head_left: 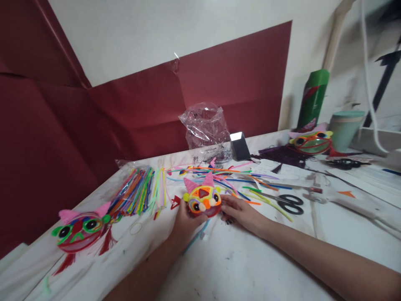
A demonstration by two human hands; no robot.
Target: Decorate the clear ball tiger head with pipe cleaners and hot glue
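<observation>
Between both hands, above the white tabletop, is a small animal-head ornament (204, 193) made of coloured pipe cleaners, with pink ears, black eyes and a red mouth. My left hand (185, 219) grips its left side, thumb across the lower front. Against its right side my right hand (240, 212) has its fingers curled; the fingertips are partly hidden. A red tassel (176, 202) sticks out beside the left hand. Below lies a blue pipe cleaner (196, 237). Black-handled scissors (290, 204) rest to the right of the right hand.
A similar red ornament (82, 234) lies at left, and another ornament (313, 142) at back right. Pipe cleaner bundles (134, 190) and loose strands spread behind the hands. A glue gun (351, 202), green can (313, 100), cup (344, 129) and plastic bag (205, 125) stand around.
</observation>
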